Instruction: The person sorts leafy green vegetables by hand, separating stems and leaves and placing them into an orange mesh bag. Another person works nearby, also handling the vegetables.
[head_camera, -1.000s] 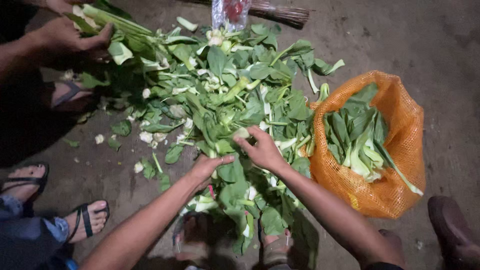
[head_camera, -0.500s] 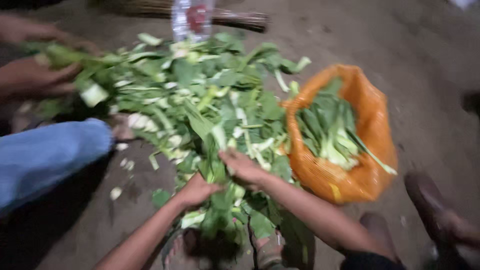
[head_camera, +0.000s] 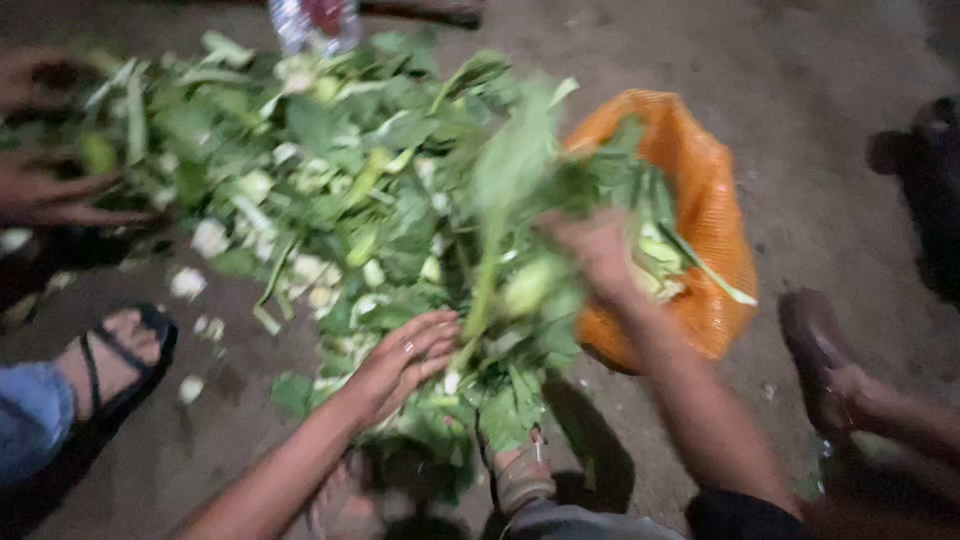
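Observation:
A big heap of green leafy vegetables with pale stalks lies on the dirt ground. My right hand is shut on a bunch of leafy greens, lifted and blurred, right beside the orange mesh bag. The bag stands open at the right with greens inside. My left hand rests fingers apart on the near edge of the heap, holding nothing.
Another person's hands work at the heap's far left. A sandalled foot stands at the left, another person's foot at the right. My own sandalled foot is below the heap. A plastic bottle stands at the far edge.
My right hand has picked up a bunch of greens from the heap and swung it right toward the orange bag. The left hand stayed on the heap.

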